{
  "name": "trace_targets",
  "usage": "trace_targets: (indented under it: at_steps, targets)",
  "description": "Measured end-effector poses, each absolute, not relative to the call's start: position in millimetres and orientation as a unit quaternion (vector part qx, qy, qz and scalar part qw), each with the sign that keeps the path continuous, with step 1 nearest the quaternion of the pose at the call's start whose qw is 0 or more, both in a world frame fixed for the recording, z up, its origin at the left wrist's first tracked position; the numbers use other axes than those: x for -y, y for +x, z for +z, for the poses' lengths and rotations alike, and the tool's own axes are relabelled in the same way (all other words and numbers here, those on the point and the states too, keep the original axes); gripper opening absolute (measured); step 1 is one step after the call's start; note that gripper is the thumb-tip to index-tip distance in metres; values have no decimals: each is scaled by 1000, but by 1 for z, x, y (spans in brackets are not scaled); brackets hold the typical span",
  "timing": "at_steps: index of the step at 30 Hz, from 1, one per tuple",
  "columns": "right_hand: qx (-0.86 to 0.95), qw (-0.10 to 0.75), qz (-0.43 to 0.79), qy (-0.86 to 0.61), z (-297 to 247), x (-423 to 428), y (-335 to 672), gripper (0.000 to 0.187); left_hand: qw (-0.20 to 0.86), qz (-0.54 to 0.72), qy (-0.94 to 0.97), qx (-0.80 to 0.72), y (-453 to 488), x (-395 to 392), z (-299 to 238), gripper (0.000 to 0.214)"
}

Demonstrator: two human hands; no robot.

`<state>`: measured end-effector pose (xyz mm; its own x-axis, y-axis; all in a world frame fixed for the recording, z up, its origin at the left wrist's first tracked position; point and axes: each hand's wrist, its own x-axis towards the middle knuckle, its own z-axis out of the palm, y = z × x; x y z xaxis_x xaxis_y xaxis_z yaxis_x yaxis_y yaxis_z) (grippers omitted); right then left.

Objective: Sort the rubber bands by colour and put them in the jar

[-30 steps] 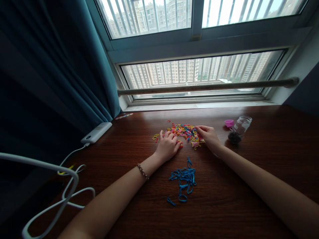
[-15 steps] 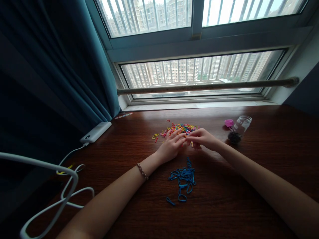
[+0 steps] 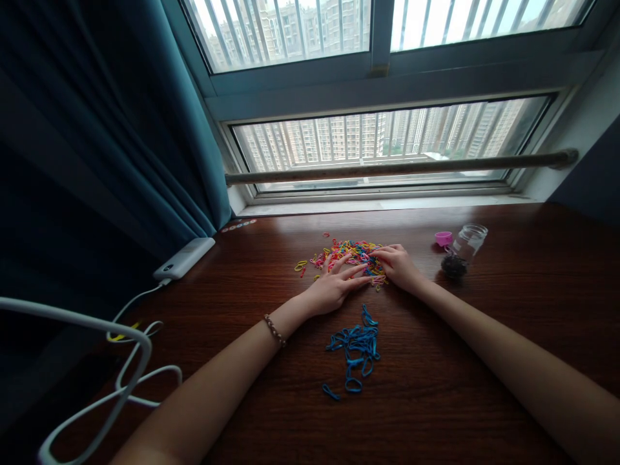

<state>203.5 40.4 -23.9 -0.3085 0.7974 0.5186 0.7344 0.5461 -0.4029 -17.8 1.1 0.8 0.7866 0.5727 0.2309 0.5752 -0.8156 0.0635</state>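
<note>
A heap of small multicoloured rubber bands lies on the brown wooden table. My left hand rests on the heap's near left side, palm down, its fingers spread and nothing held. At the right edge of the heap is my right hand, with its fingertips bent together among the bands. Whether a band is pinched there is too small to make out. Closer to me, between my forearms, lies a loose pile of blue rubber bands, with one blue band apart from it at the lower left.
To the right, a clear jar holding dark contents leans at a tilt, beside a pink cap. A white power bank with a white cable is at the left, below the blue curtain. A window stands behind the table.
My right hand has moved right, away from my left fingers, to the heap's right edge. My left hand stays nearly in place, fingers spread. The top of the blue pile looks slightly shifted.
</note>
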Motion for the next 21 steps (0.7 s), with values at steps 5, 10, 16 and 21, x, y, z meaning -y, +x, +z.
trace_targets:
  at_steps: [5, 10, 16, 21]
  targets:
    - [802, 329, 28, -497, -30, -43, 204, 27, -38, -100, -953, 284, -19, -4, 1, 56]
    - [781, 366, 48, -504, -26, -43, 205, 29, -26, -139, -949, 281, -17, -1, 4, 48]
    - [738, 416, 61, -528, -20, -43, 208, 24, 3, -159, -942, 296, -17, 3, 4, 38]
    - [756, 404, 4, -515, -18, -37, 205, 19, 3, -255, -912, 322, -19, -2, -1, 21]
